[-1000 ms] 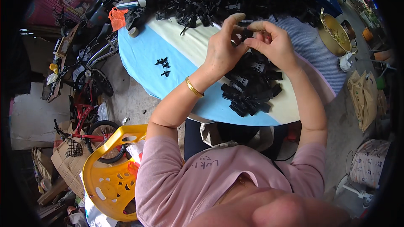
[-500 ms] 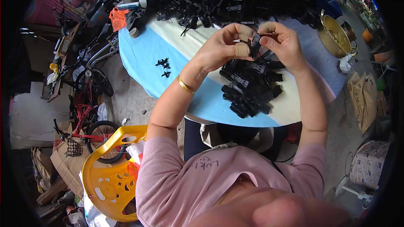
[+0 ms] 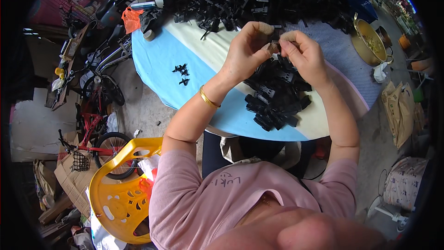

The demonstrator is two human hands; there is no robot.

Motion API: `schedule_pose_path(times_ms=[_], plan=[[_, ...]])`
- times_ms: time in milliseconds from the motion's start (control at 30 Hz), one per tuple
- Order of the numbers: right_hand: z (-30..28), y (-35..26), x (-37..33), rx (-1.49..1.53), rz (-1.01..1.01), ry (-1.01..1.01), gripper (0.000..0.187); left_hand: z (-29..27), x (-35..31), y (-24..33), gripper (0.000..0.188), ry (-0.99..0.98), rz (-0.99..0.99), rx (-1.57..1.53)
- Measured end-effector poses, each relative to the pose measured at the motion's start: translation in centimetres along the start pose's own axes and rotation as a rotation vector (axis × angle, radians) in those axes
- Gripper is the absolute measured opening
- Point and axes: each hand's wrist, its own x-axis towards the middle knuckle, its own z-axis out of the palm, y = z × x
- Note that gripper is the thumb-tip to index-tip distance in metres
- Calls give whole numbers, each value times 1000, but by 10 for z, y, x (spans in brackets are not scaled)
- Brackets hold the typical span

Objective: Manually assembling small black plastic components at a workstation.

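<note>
My left hand [image 3: 247, 52] and my right hand [image 3: 304, 58] meet over the table, fingertips pinched together. Tan wraps cover some of the fingers. Between them is a small black plastic clip-like piece, mostly hidden by the fingers. Right below the hands lies a small heap of similar black plastic pieces [image 3: 273, 102], some with pale grey slots. A far larger pile of black pieces [image 3: 249, 0] spreads across the table's far side. A few tiny black bits [image 3: 181, 71] lie by themselves on the blue part of the cloth, left of my left hand.
The round table has a striped blue and cream cloth [image 3: 157, 69]. A brass-coloured pot [image 3: 370, 41] stands at its right edge, and an orange bag [image 3: 132, 20] at its left. Beside me are a yellow plastic chair [image 3: 120, 203] and a red bicycle [image 3: 95, 132].
My hands have closed in tighter on the black piece, which showed between the fingers before and is now mostly covered. My left hand's fingers have curled inward.
</note>
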Motion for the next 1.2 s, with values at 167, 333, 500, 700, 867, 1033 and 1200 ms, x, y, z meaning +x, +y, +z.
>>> schedule_pose_path(times_ms=[167,333,500,700,867,1033,1200], plan=[[0,-5,-1,-81,53,36,9,4,-3,-4,30,43,40,161],[3,-6,-1,-149,42,31,10,5,-5,-9,22,116,112,287],[2,-1,4,-110,51,25,9,2,-5,-11,21,133,395,643],[-53,14,25,128,379,-331,23,16,-10,3,26,20,6,522],[-27,65,43,-442,84,123,35,16,-7,-6,29,-291,109,642],[-15,69,45,-727,9,79,20,5,-3,-16,29,-355,116,440],[-19,52,33,-228,55,182,17,-6,7,-11,27,121,-388,-112]])
